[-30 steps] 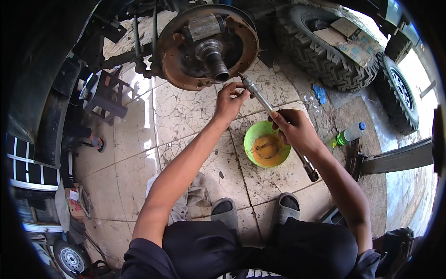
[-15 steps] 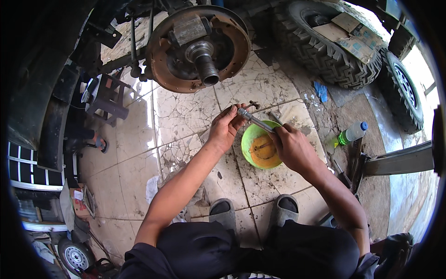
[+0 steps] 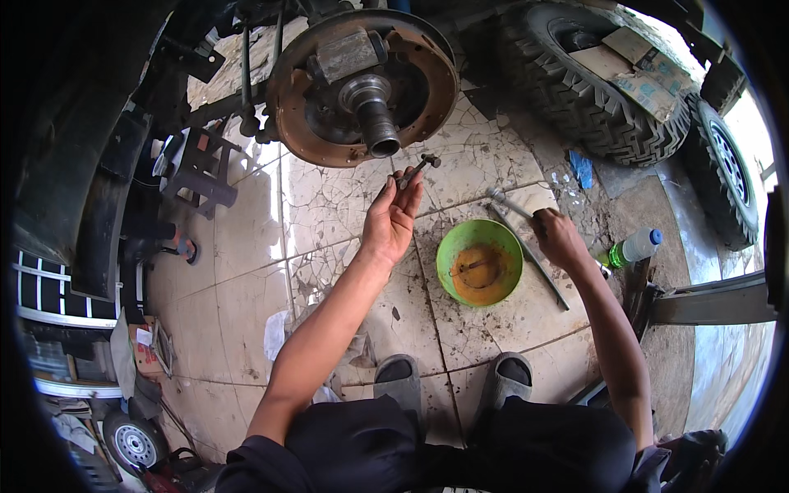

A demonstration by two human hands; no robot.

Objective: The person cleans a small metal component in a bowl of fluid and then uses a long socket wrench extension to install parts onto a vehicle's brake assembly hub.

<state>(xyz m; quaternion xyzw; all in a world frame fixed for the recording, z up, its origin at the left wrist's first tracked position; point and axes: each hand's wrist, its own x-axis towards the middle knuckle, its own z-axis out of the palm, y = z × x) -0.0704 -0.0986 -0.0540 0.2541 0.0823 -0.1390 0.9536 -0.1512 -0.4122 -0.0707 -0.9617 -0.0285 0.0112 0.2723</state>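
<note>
The person is squatting on the cracked tile floor (image 3: 329, 214) in front of a rusty brake hub (image 3: 362, 82) with its spindle (image 3: 378, 127) sticking out, and the left hand (image 3: 393, 220) is lifting a small bolt-like part (image 3: 417, 168), pinching it lightly between the fingertips with the rest of the hand loosely open, just below the spindle and not touching it. The right hand (image 3: 559, 237) is closing around the shaft of a long metal wrench (image 3: 526, 238) that is lying slanted across the floor just beside the green bowl (image 3: 481, 261), which is holding brownish grease and a thin tool. I would judge that the pinch is the weak point: the part is riding high on the fingertips, so any greasy slip could be sending it onto the tiles or rolling it toward the tyres (image 3: 608, 99); the wrench, gripped near one end, could also be swinging into the bowl's rim and tipping it. Compared with half a second ago, both hands were meeting over the bowl around the tool; now they are spreading apart, the left rising toward the hub, the right drawing the wrench out to the bowl's right side, near the plastic bottle (image 3: 629, 246)
</note>
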